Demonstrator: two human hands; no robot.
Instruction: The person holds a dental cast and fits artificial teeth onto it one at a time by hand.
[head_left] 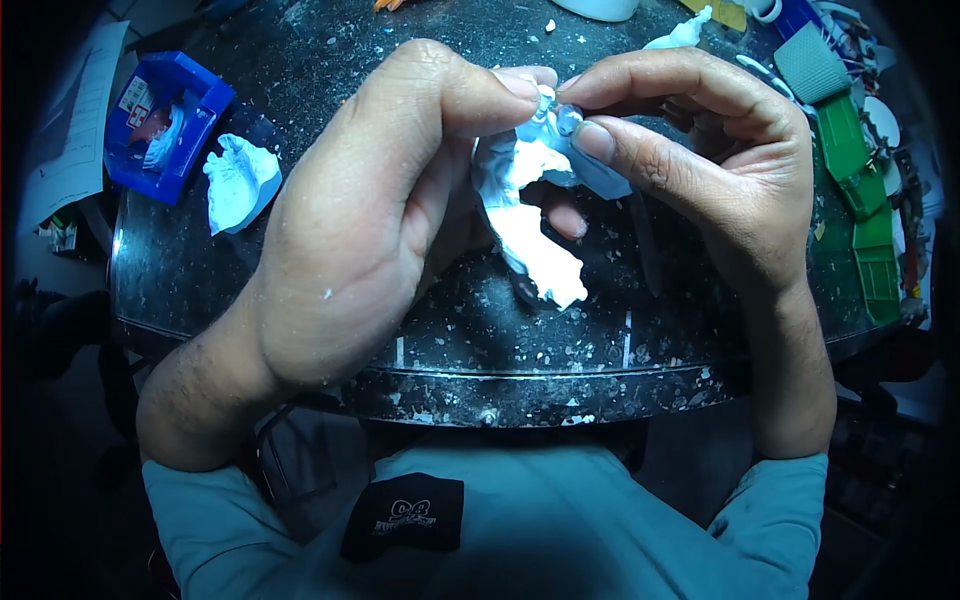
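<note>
A person's two bare hands meet above a dark, white-speckled table (690,310), seen from the head, looking down. Between them, brightly lit, is a curved white plaster cast (545,255), shaped roughly like a horseshoe and raised off the tabletop near its front edge. The left hand (345,210) is clamped on the cast, its thumb pressing at the top end and a fingertip showing below, through the curve. The right hand (725,165) has thumb and forefinger closed on a small lump (568,120) at that same end; whether the lump is part of the cast or separate, I cannot tell. To the left, another white plaster piece (242,183) lies on the table, just beside a blue box (195,150) holding a ridged pale and reddish object (160,138). A sheet of paper (85,130) hangs at the far left. Along the right edge stand green trays (850,155) among jumbled small items. At the top, a white tub (600,8) is partly cut off. Below the table edge is the person's pale blue shirt (540,510), with a black printed pocket (405,515).
</note>
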